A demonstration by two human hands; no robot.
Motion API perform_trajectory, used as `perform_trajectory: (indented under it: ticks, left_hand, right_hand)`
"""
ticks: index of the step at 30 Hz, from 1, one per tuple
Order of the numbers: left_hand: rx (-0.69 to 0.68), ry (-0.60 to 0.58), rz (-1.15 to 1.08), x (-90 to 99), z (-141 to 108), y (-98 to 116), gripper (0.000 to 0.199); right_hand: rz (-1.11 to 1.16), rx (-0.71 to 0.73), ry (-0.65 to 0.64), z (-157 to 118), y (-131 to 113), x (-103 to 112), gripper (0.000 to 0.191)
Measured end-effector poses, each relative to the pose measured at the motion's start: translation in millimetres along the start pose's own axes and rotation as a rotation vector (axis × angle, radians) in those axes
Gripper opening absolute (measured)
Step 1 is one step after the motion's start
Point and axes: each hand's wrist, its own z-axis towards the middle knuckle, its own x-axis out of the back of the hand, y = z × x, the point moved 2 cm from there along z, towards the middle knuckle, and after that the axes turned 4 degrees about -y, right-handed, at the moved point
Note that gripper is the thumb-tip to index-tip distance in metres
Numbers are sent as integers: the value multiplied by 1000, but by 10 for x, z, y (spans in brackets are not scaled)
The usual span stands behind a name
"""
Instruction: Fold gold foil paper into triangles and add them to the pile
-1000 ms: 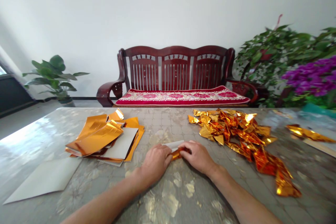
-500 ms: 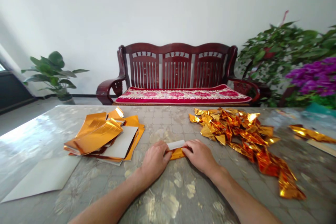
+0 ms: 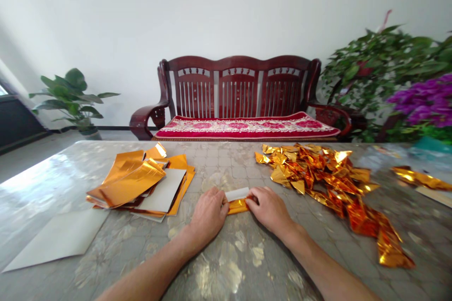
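In front of me, low over the table (image 3: pixel 219 263), a small piece of gold foil paper (image 3: pixel 238 205) is stretched between both hands. Its near part shows shiny gold, while a white strip along the far side shows its back. My left hand (image 3: pixel 211 209) pinches the left end with thumb and curled fingers. The right end is gripped by my right hand (image 3: pixel 269 207) in the same way. Both fingertips partly hide the ends. To the left lies a loose stack of gold foil sheets (image 3: pixel 132 181), some white side up. On the right is a pile of folded gold foil pieces (image 3: pixel 318 174).
A single pale sheet (image 3: pixel 58 240) lies at the table's left. Clear plastic (image 3: pixel 383 156) and another gold piece (image 3: pixel 420 178) are at the far right. Beyond the table stand a dark red wooden bench (image 3: pixel 235 87), a potted plant (image 3: pixel 76 96) and purple flowers (image 3: pixel 425 99).
More of the gold near part of the foil paper shows between my hands now. Both hands keep their hold and have hardly moved. The view has shifted slightly.
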Motion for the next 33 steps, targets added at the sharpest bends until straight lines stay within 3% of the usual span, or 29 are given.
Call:
perform_trajectory:
  ticks: [15, 33]
  left_hand:
    - [54, -42, 92, 2, -9, 0, 11]
    - [99, -58, 170, 44, 13, 35, 22]
  right_hand:
    - [-18, 4, 9, -12, 5, -6, 12]
    - [-103, -7, 11, -19, -35, 7, 11]
